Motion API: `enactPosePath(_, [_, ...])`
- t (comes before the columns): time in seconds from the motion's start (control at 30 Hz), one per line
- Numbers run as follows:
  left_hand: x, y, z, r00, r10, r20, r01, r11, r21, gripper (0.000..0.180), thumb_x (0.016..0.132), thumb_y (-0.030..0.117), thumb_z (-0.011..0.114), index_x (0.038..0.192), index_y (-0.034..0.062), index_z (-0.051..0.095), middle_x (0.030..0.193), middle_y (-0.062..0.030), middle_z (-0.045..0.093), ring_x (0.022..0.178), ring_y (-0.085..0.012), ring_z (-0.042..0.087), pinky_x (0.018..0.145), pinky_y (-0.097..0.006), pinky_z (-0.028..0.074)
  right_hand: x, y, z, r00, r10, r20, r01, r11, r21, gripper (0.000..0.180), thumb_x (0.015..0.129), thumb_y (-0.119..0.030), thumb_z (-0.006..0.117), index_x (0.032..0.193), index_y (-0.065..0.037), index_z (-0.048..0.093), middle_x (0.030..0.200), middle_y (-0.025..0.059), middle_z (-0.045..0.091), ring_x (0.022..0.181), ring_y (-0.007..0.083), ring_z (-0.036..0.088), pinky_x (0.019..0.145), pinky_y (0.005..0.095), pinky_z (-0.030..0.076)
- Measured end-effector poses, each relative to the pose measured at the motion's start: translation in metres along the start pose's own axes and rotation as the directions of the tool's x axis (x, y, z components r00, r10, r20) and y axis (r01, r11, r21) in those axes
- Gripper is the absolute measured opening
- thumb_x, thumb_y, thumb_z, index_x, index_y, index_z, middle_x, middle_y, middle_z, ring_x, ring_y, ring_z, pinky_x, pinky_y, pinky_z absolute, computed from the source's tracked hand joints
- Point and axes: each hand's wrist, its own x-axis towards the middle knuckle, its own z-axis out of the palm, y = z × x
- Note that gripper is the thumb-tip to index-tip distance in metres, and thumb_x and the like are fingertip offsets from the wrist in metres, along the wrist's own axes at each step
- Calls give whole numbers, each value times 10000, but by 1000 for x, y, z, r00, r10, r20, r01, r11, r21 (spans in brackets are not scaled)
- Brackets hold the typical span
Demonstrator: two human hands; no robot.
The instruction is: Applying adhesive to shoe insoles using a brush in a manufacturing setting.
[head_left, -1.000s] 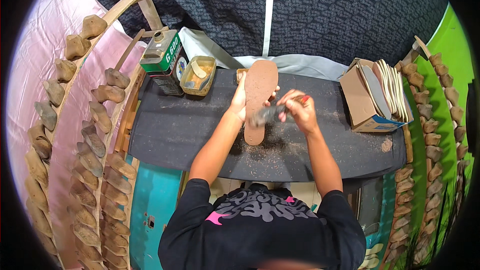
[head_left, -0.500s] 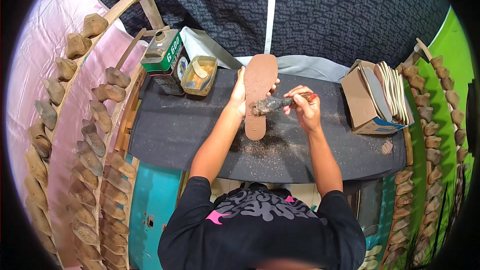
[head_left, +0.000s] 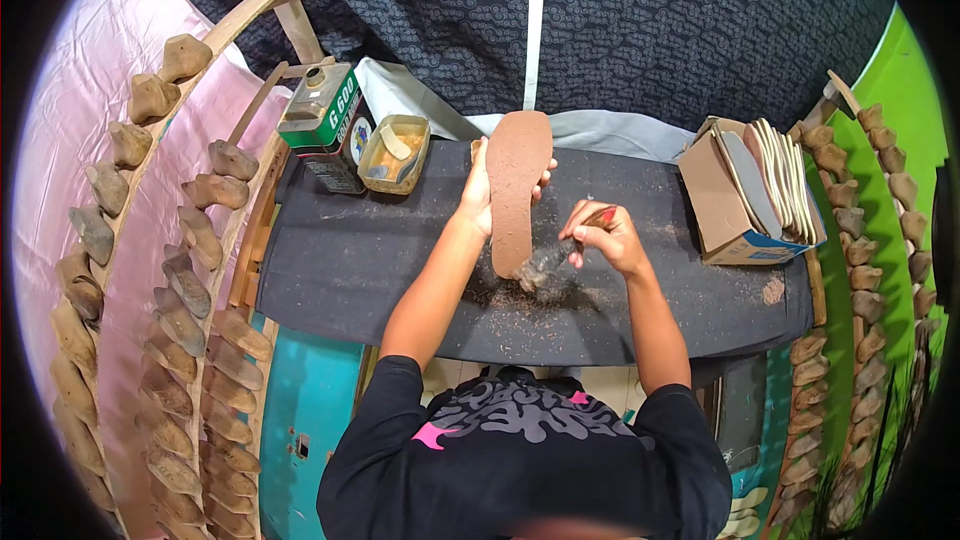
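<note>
A brown shoe sole [head_left: 517,175] is held up over the dark-covered table, its wide end pointing away from me. My left hand [head_left: 478,188] grips it from the left and beneath, with fingertips showing past its right edge. In my right hand [head_left: 608,237] is a brush with a red handle, pinched between thumb and fingers. The brush's grey, worn bristles [head_left: 545,270] are at the narrow near end of the sole, slightly smeared by motion. Reddish-brown crumbs [head_left: 510,315] are scattered on the cloth below.
At the left back stand a green and black metal can [head_left: 322,130] and a tub [head_left: 395,155] with yellowish contents. A cardboard box [head_left: 725,200] of insoles stands at the right. Racks of wooden shoe lasts [head_left: 180,320] line both sides.
My right hand has drawn the brush down toward me, from the sole's lower middle to its narrow near end. My left hand still holds the sole in nearly the same place.
</note>
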Motion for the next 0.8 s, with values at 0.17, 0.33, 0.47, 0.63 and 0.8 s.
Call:
enactPosePath(0.17, [0, -7, 5, 1000, 14, -17, -13, 999, 39, 731, 920, 630, 198, 1239, 40, 489, 1019, -189, 612, 781, -208, 631, 599, -300, 551, -4, -1, -10, 941, -166, -294, 202, 975, 96, 105, 867, -27, 524, 863, 66, 573, 845, 157, 599, 597, 189, 628, 501, 290, 543])
enactPosePath(0.33, [-7, -12, 11, 1000, -3, 6, 2, 994, 108, 727, 922, 630, 203, 1230, 40, 495, 1025, -177, 615, 789, -204, 636, 601, -312, 554, -11, 2, -2, 996, -35, -78, 38, 999, 38, 121, 876, -33, 521, 849, 64, 589, 850, 153, 602, 599, 193, 629, 510, 289, 535])
enactPosePath(0.47, [-10, -24, 28, 998, 9, -62, 2, 987, 163, 703, 930, 620, 205, 1232, 54, 493, 1024, -153, 618, 818, -211, 633, 635, -332, 555, -6, 2, -3, 933, -162, -322, 185, 982, 42, 119, 879, -56, 509, 875, 50, 561, 847, 162, 595, 593, 190, 612, 493, 275, 517])
enactPosePath(0.63, [-17, -27, 18, 999, 2, -32, 4, 983, 183, 665, 942, 587, 219, 1288, 70, 454, 1089, -157, 597, 880, -221, 619, 684, -342, 549, -4, 6, -7, 781, -281, -558, 394, 915, 91, 121, 900, -54, 497, 918, 50, 555, 890, 166, 605, 631, 201, 629, 516, 289, 532])
enactPosePath(0.8, [-26, -30, 21, 997, -61, 43, 49, 971, 233, 695, 937, 611, 194, 1298, 67, 433, 1104, -151, 590, 876, -215, 623, 762, -347, 552, -23, 2, -10, 964, -134, -228, 141, 990, 14, 120, 852, -76, 535, 843, 41, 559, 850, 182, 591, 546, 206, 602, 459, 288, 511])
